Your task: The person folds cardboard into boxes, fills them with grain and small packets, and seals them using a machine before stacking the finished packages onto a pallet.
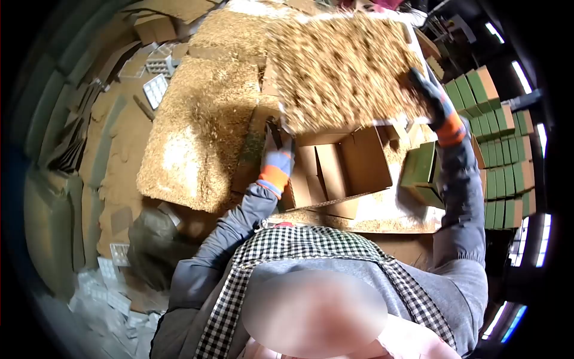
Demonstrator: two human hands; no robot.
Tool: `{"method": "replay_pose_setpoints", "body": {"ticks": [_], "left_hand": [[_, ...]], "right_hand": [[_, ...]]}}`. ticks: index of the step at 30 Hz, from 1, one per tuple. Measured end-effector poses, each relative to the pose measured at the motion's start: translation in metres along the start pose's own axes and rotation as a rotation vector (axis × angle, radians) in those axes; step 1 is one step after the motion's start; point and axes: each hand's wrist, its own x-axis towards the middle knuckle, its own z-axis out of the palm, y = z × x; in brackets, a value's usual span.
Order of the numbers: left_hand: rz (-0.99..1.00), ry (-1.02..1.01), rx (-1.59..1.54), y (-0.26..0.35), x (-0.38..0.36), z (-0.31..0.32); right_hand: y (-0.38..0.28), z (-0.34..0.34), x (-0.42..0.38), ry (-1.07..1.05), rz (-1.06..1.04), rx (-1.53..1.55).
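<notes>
A shallow white-edged tray [417,46] spread with tan flakes like wood shavings [347,69] is above the far side of an open cardboard box [366,164]. The flakes are smeared by motion. My right hand [437,102], in a dark glove with an orange cuff, grips the tray's right edge. My left hand [277,154], gloved in grey with an orange cuff, is closed at the tray's near left corner, beside the box's left wall; its fingertips are partly hidden. Inside the box, bare cardboard and inner flaps show.
Beds of tan flakes [185,137] lie to the left and behind. A green carton [420,170] stands right of the box, with stacked green cartons [499,149] beyond. White plastic trays [155,91] and a dark bag [156,242] are at left. Part of another person [373,6] shows at the top.
</notes>
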Motion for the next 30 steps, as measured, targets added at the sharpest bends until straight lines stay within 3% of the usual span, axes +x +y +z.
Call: {"method": "replay_pose_setpoints", "body": {"ticks": [1,3,4,5,7,8,9,10,11,13,14,15,17,19,21,22,23,24,25,26,28,30], "left_hand": [[0.165,0.064,-0.15,0.0,0.008,0.008],[0.157,0.042,-0.358,-0.018,0.029,0.006],[-0.029,0.078,-0.292,0.012,0.022,0.006],[-0.048,0.097,-0.412,0.021,0.019,0.007],[-0.081,0.144,-0.655,0.041,0.014,0.01],[0.009,0.119,-0.448,0.028,0.013,0.007],[-0.055,0.095,-0.264,0.035,0.009,0.002],[-0.114,0.061,-0.079,0.042,0.005,-0.004],[0.021,0.049,-0.18,0.035,0.0,-0.004],[0.151,0.028,0.08,0.03,-0.004,-0.007],[0.269,0.022,0.218,0.014,-0.005,-0.01],[0.08,0.032,0.329,0.023,-0.016,-0.005],[0.111,0.006,0.268,0.03,-0.019,-0.002],[0.12,-0.113,0.248,0.034,0.005,-0.019],[0.019,0.03,0.074,0.05,0.036,-0.024],[0.182,0.071,0.341,0.067,0.049,-0.011],[0.096,0.108,0.035,0.049,0.094,-0.018],[0.107,0.091,0.036,0.029,0.136,-0.023],[0.004,0.071,0.261,0.029,0.167,-0.017],[-0.048,0.117,0.475,0.02,0.197,-0.008],[-0.018,0.223,0.809,-0.01,0.248,0.007],[0.092,0.35,0.97,-0.041,0.288,0.015]], "right_hand": [[0.002,-0.007,-0.025,0.03,0.044,0.013],[0.012,-0.005,-0.067,0.096,0.112,0.1],[0.018,0.007,-0.083,0.147,0.132,0.207],[0.029,0.016,-0.094,0.198,0.152,0.316],[0.058,0.032,-0.097,0.188,0.282,0.201],[0.088,0.044,-0.096,0.191,0.306,0.239],[0.122,0.054,-0.092,0.2,0.326,0.28],[0.148,0.056,-0.086,0.114,0.426,0.099],[0.165,0.053,-0.08,0.031,0.524,-0.085],[0.173,0.066,-0.06,-0.359,0.576,-1.024],[0.181,0.068,-0.061,-0.397,0.423,-1.1],[0.186,0.069,-0.061,-0.436,0.259,-1.175],[0.165,0.081,-0.056,-0.477,0.091,-1.377],[0.104,0.056,-0.042,-0.244,0.177,-1.002],[0.131,-0.025,-0.024,0.333,0.031,-0.153],[0.166,-0.075,-0.007,0.587,-0.388,-0.901],[0.196,-0.123,0.017,0.756,0.04,-0.695],[0.222,-0.151,0.031,0.693,0.201,-0.582],[0.269,-0.181,0.05,0.64,0.536,-1.009],[0.292,-0.189,0.058,0.52,0.617,-1.12],[0.299,-0.195,0.104,0.057,0.399,-1.414],[0.311,-0.193,0.077,0.429,0.541,-1.143]]}}
